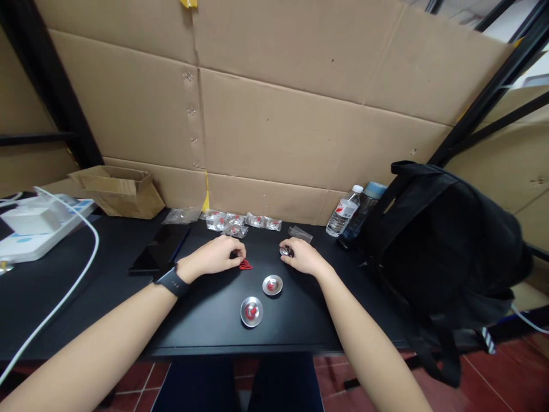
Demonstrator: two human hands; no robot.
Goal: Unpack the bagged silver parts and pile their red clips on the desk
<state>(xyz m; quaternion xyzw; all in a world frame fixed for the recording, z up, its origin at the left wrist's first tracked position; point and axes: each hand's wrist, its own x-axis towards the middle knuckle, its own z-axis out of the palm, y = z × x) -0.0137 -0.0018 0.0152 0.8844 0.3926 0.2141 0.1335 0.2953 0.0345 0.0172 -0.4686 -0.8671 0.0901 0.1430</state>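
Observation:
My left hand [218,255], a dark watch on its wrist, is closed with thumb and fingertips pinched at a small bundle of red cord [246,265] on the black table. Across from it, my right hand [304,257] has its fingers curled round a small round silver metal piece [283,250], partly hidden by the fingers. Between my forearms lie two shallow silver metal discs, the farther disc [278,287] and the nearer disc [244,314], each with something red at its middle. Behind the hands are several clear plastic packets [235,230] with silver and red pieces inside.
A dark phone [156,252], an open cardboard box [128,197] and a white power strip [43,237] with a cable are at left. To the right stand a water bottle [342,216], a darker bottle [362,213] and a black backpack [450,240]. A cardboard wall [278,131] closes the back.

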